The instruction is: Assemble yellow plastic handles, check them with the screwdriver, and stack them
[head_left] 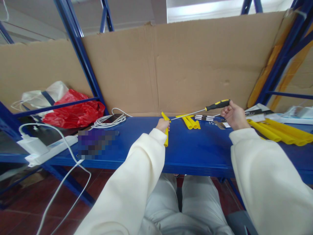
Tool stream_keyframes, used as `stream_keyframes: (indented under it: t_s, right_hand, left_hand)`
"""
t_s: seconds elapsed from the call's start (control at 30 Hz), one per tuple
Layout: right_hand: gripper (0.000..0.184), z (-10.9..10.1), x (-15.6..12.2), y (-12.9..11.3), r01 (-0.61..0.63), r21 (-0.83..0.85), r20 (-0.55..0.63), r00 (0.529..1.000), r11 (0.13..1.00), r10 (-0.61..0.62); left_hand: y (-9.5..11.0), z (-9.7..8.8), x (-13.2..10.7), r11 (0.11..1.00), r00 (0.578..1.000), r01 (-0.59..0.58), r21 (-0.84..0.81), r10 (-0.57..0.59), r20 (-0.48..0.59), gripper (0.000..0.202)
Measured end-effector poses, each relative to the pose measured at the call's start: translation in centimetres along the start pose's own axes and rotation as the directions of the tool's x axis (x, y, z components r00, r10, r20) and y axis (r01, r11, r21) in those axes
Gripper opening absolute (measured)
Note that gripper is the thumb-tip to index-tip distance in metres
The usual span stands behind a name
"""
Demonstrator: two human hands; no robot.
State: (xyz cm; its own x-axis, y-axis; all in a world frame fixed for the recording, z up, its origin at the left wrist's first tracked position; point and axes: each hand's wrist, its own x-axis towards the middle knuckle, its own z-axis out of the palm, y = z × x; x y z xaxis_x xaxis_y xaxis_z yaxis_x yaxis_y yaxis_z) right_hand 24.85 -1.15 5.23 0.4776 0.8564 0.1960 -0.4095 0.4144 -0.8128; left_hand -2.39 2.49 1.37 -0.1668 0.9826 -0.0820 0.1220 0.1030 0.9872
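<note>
My left hand [163, 125] is closed around a yellow plastic tube [166, 140], which stands up tilted above the blue table [144, 147]. My right hand [233, 115] grips the end of a screwdriver [217, 104] with a black and yellow handle. Its long metal shaft slants down to the left, and the tip meets the side of the tube at my left hand. Whether the tip is in a screw or hole there is too small to tell. Behind the shaft lie several short yellow tubes [188, 123].
Longer yellow tubes [281, 132] lie at the right. Striped small packs [204, 117] sit at the back. To the left are a coiled white cable [109, 121], a power strip [52, 151] and a red plastic bag [73, 111]. A cardboard panel [195, 65] closes off the back.
</note>
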Motion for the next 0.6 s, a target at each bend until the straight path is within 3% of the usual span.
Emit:
stream_keyframes:
  t_s: [0.13, 0.27, 0.47, 0.6]
  right_hand:
    - [0.037, -0.2, 0.0, 0.2, 0.063, -0.059, 0.006, 0.998, 0.996, -0.063]
    - [0.036, -0.5, 0.5, 0.2, 0.039, -0.104, -0.039, 0.998, 0.994, -0.044]
    - [0.042, -1.0, 1.5, 0.5, 0.0, -0.071, -0.05, 0.999, 0.997, -0.004]
    - [0.035, -1.4, 2.0, 0.7, 0.009, -0.023, -0.001, 1.0, 1.0, -0.009]
  left_hand:
    - [0.0, 0.0, 0.0, 1.0, 1.0, 0.01, -0.003, -0.01, -0.002, 0.025]
    - [0.1, 0.0, -0.1, 1.0, 1.0, 0.008, -0.009, -0.008, 0.005, 0.025]
    - [0.2, 0.0, -0.3, 1.0, 1.0, 0.008, -0.012, -0.008, 0.002, 0.025]
    - [0.3, 0.0, -0.5, 1.0, 1.0, 0.007, 0.0, -0.007, 0.005, 0.023]
